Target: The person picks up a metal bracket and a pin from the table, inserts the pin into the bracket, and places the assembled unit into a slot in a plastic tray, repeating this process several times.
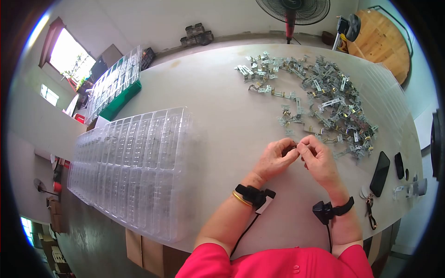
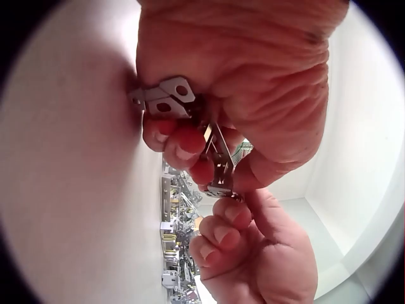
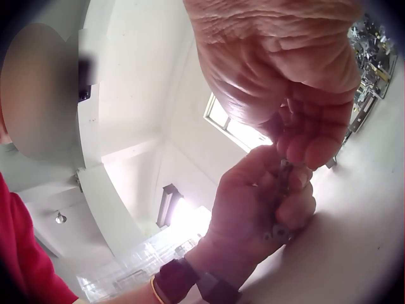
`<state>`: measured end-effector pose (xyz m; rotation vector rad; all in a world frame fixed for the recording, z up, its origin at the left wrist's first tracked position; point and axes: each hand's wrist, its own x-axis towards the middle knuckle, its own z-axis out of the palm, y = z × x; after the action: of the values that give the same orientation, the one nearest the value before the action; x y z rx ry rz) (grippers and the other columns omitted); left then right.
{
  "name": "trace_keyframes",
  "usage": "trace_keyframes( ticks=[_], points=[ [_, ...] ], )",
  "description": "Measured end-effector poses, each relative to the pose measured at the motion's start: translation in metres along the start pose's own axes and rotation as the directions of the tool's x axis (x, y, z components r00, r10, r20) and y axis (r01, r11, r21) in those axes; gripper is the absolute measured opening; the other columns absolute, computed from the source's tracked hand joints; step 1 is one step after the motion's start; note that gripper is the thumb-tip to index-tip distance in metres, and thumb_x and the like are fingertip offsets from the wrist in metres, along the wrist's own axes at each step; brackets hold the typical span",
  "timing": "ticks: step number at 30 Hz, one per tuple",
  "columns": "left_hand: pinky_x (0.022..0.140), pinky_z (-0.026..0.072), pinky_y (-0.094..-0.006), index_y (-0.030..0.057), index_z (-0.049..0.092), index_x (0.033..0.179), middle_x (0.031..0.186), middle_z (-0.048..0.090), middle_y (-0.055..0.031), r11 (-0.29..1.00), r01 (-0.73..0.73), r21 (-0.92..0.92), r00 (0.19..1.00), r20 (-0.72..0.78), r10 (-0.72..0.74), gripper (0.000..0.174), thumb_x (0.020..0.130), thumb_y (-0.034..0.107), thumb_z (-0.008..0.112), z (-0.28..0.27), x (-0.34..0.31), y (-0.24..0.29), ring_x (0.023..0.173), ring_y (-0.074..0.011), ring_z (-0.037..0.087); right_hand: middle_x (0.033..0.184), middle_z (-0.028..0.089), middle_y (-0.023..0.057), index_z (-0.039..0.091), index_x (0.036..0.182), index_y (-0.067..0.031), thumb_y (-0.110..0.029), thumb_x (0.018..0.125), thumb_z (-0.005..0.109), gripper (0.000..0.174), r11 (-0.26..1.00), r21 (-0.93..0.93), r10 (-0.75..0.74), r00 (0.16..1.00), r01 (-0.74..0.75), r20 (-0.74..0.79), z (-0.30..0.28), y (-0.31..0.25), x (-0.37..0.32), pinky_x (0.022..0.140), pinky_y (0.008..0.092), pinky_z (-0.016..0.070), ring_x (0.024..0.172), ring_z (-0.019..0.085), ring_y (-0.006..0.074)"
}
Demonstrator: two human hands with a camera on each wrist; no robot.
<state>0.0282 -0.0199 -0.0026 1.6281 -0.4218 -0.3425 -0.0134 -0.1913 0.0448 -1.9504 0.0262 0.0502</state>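
Observation:
My left hand (image 1: pixel 276 157) grips a small metal hinge (image 2: pixel 221 158) above the table, fingers curled round it. A flat plate with round holes sticks out at one end of the hinge. At the other end, my right hand (image 1: pixel 319 160) pinches with thumb and fingertips; its fingers are curled in the left wrist view. In the right wrist view the hinge (image 3: pixel 285 174) shows between the left fingers, partly hidden by both hands. A large heap of similar metal pieces (image 1: pixel 331 102) lies just beyond the hands.
Clear plastic compartment trays (image 1: pixel 178 139) are stacked at the left of the table (image 1: pixel 218 106). Behind them stands a green crate (image 1: pixel 121 99) with more trays. A phone (image 1: pixel 380 173), keys (image 1: pixel 370 208) and a small clear container (image 1: pixel 408 189) lie at the right.

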Motion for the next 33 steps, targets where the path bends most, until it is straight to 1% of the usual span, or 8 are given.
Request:
trace_keyframes(
  ticks=[3,7,10,11,13,15,17,33],
  points=[
    [0.063,0.042,-0.0256,-0.0037,0.066,0.099,0.08,0.058,0.0017,1.0,-0.003,0.002,1.0,-0.006,0.003,0.028,0.093,0.024,0.065,0.001,-0.001,0.003,0.072,-0.0062,0.048,0.079,0.058,0.0041,0.063,0.094,-0.0038,-0.018,0.097,0.064,0.014,0.965,-0.153,-0.229,0.968,0.212,-0.099,0.001,0.003,0.001,0.063,0.0295,0.0441,0.071,0.054,0.0115],
    [0.065,0.0424,-0.0254,-0.0044,0.067,0.102,0.081,0.059,0.0018,0.985,-0.035,-0.169,0.995,0.081,0.049,0.028,0.093,0.022,0.063,0.009,-0.001,-0.005,0.074,-0.0063,0.048,0.084,0.056,0.0055,0.063,0.093,-0.0025,-0.016,0.096,0.065,0.014,0.974,-0.131,-0.201,0.973,0.186,-0.112,0.001,-0.002,0.0,0.066,0.03,0.0444,0.074,0.053,0.014],
    [0.056,0.0411,-0.0247,-0.0017,0.069,0.106,0.073,0.058,0.0011,0.981,-0.122,-0.147,0.989,0.064,0.133,0.027,0.093,0.021,0.062,0.017,0.001,-0.016,0.062,-0.0069,0.048,0.081,0.058,0.004,0.059,0.09,-0.0017,-0.02,0.1,0.061,0.021,0.94,-0.193,-0.319,0.923,0.28,-0.215,0.0,0.0,0.002,0.062,0.0278,0.0444,0.071,0.056,0.0122],
    [0.056,0.0411,-0.0247,-0.0017,0.069,0.106,0.073,0.058,0.0011,0.98,-0.121,-0.161,0.988,0.08,0.135,0.027,0.093,0.021,0.062,0.016,-0.001,-0.01,0.062,-0.0069,0.048,0.081,0.058,0.004,0.059,0.09,-0.0017,-0.02,0.1,0.061,0.021,0.942,-0.205,-0.311,0.923,0.267,-0.226,-0.003,-0.002,0.001,0.062,0.0278,0.0444,0.071,0.056,0.0122],
    [0.055,0.0398,-0.0215,-0.0017,0.068,0.114,0.076,0.057,0.0016,0.907,0.12,-0.404,0.99,0.115,-0.08,0.027,0.097,0.016,0.057,0.002,-0.004,0.009,0.063,-0.0063,0.049,0.075,0.057,0.0012,0.057,0.094,-0.0039,-0.022,0.104,0.057,0.021,0.974,0.188,-0.088,0.973,0.13,-0.215,-0.009,-0.009,0.0,0.056,0.0243,0.0434,0.063,0.054,0.0076],
    [0.048,0.0343,-0.021,-0.0001,0.068,0.113,0.072,0.055,0.0004,0.887,0.062,-0.457,0.996,0.08,-0.028,0.027,0.099,0.018,0.054,-0.003,0.0,0.004,0.054,-0.0071,0.045,0.069,0.055,-0.0022,0.056,0.097,-0.0052,-0.024,0.105,0.055,0.021,0.971,0.22,-0.05,0.981,0.091,-0.186,-0.014,-0.013,-0.001,0.053,0.0217,0.0424,0.058,0.051,0.0038],
    [0.046,0.0342,-0.0219,0.0003,0.068,0.11,0.073,0.058,-0.0021,0.732,0.073,-0.677,0.996,0.011,-0.089,0.028,0.1,0.021,0.052,-0.009,0.0,0.003,0.051,-0.0087,0.046,0.069,0.055,-0.003,0.056,0.097,-0.0034,-0.021,0.104,0.056,0.018,0.971,0.239,0.007,0.993,0.022,-0.117,-0.013,-0.005,0.001,0.053,0.0221,0.0408,0.06,0.049,0.0032],
    [0.045,0.033,-0.0214,0.0012,0.067,0.109,0.07,0.057,-0.0018,0.755,0.074,-0.652,0.991,-0.037,-0.128,0.028,0.1,0.022,0.051,-0.009,0.0,0.004,0.05,-0.0091,0.045,0.071,0.059,0.0024,0.058,0.095,-0.0023,-0.009,0.095,0.059,0.007,0.997,0.019,-0.079,0.996,0.08,-0.029,-0.003,-0.005,-0.003,0.056,0.0289,0.0416,0.062,0.051,0.0084]
  ],
)
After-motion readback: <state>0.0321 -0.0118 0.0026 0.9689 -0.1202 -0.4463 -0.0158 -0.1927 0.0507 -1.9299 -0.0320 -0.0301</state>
